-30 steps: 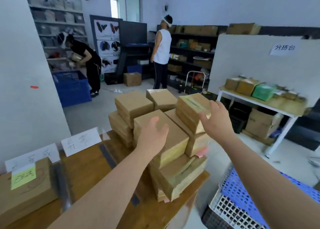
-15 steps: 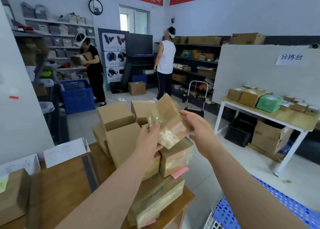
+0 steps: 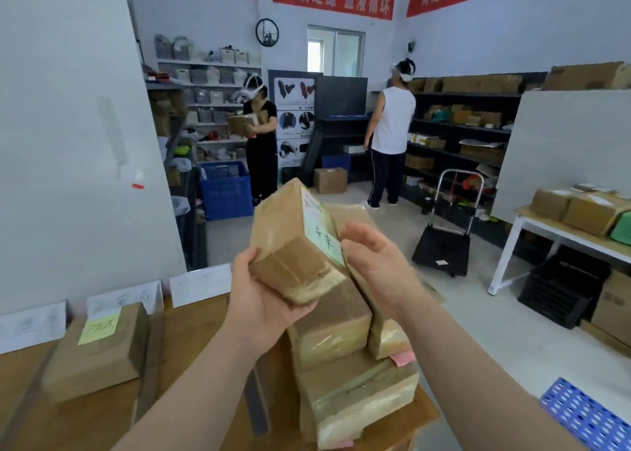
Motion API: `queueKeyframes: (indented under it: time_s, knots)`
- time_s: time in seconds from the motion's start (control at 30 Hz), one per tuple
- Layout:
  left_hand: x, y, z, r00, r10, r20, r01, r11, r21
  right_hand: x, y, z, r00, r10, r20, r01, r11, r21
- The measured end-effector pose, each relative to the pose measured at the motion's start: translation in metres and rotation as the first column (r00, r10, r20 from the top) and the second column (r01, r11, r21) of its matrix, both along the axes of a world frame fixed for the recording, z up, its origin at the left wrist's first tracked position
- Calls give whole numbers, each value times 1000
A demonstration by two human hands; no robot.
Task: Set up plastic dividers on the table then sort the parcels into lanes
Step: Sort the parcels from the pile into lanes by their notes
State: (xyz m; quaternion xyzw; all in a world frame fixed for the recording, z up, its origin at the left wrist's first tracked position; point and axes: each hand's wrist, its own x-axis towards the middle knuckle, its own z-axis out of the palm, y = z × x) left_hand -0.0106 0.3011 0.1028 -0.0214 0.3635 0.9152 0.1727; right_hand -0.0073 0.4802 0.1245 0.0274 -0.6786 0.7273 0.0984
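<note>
A second earlier both grips had lain on top of the pile (image 3: 355,389) at the right end of the counter (image 3: 194,334), and half a second later a parcel was coming off it. Now the parcel (image 3: 293,246) hung clear above the pile. It was tilted, near end low and far end raised, with its pale green label (image 3: 322,235) turned toward the camera. This looked like the checking step: the pick was done and the placing had not begun, since the writing on the label would presumably decide the lane.

The left grip (image 3: 263,300) grasped the parcel from beneath, with the palm cupped under the near end, the thumb on the left face and the fingers curled under the bottom edge. The right grip (image 3: 379,266) was released, not clenched. Its nearly straight fingers rested against the labelled right face and steadied it. The parcel sat between the two grips and seemed to be carried mostly by the left.

Just left of the pile a dark divider (image 3: 256,403) lay across the counter. Further left sat another parcel (image 3: 95,351) with a yellow note (image 3: 99,326) on it. White cards (image 3: 199,283) stood left of the pile, behind these, their writing too blurred to read. The lanes seemed to be laid out, but most parcels were in the pile, so sorting looked early. The held parcel would probably need to go left from the pile, over the divider.
</note>
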Motion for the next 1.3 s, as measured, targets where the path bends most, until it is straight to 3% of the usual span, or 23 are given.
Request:
queueKeyframes:
  time_s: [0.13,0.3,0.6,0.67,0.73,0.8,0.87,1.07,1.3]
  knots:
    - [0,-42,-15,999,36,-7,-34,983,178,-7,-37,-7,988,107,112,-114,992,61]
    - [-2,-92,-23,997,71,-5,-70,983,173,-7,-91,-3,956,255,146,-256,967,-18]
    - [4,-189,-41,969,243,37,-237,964,-124,-10,-188,-17,927,328,183,-316,944,-91]
    - [9,-211,-45,954,297,-28,-294,917,-269,-10,-209,-27,928,303,219,-289,953,-92]
    - [12,-230,-53,941,319,-111,-329,797,-506,-8,-228,-42,924,265,275,-249,964,-92]
    - [17,-246,-66,949,270,-161,-303,651,-696,-4,-244,-59,916,222,335,-213,975,-64]
    - [20,-260,-81,970,206,-130,-229,599,-768,-1,-257,-77,906,183,383,-185,982,-31]
    - [4,-277,-108,996,53,66,19,619,-785,-2,-274,-117,886,49,460,-57,998,2]
    - [-49,-262,-133,993,-43,108,111,629,-770,-49,-265,-147,856,-44,514,21,999,50]
